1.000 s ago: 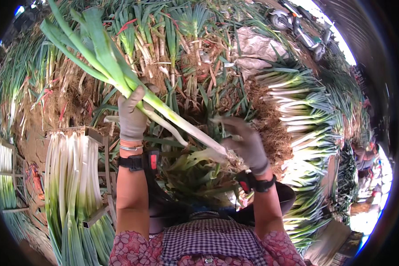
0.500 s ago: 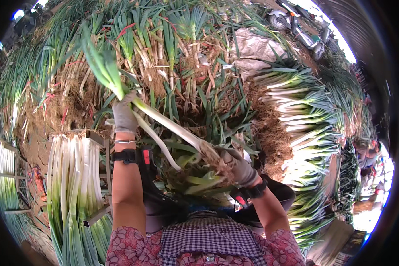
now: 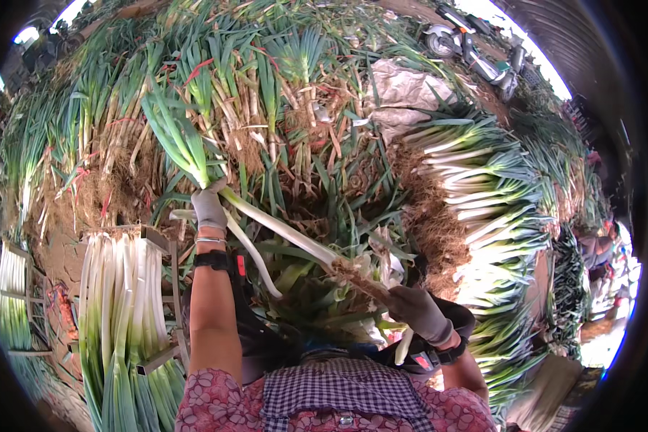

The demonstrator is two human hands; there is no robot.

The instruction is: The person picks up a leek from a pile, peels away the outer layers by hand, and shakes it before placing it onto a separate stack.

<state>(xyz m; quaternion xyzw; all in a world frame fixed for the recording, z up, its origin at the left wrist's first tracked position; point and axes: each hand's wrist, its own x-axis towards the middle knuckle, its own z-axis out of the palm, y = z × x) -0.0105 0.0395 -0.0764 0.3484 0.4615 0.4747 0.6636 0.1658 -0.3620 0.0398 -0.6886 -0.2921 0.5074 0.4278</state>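
A rack of trimmed leeks (image 3: 119, 302) stood at the far left. Beside it, the gloved left hand (image 3: 209, 207) was closed around a leek (image 3: 281, 232) near its leaves. The stalk slanted down to the gloved right hand (image 3: 417, 311), which gripped its rooty end.

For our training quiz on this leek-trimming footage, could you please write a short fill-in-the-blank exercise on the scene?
1. The left hand grips the leek near its ____ leaves.
2. The right hand holds the leek's ____ end.
3. Both hands wear grey ____.
4. The stacked trimmed leeks lie on the person's ____ side.

Missing words: green; root; gloves; left
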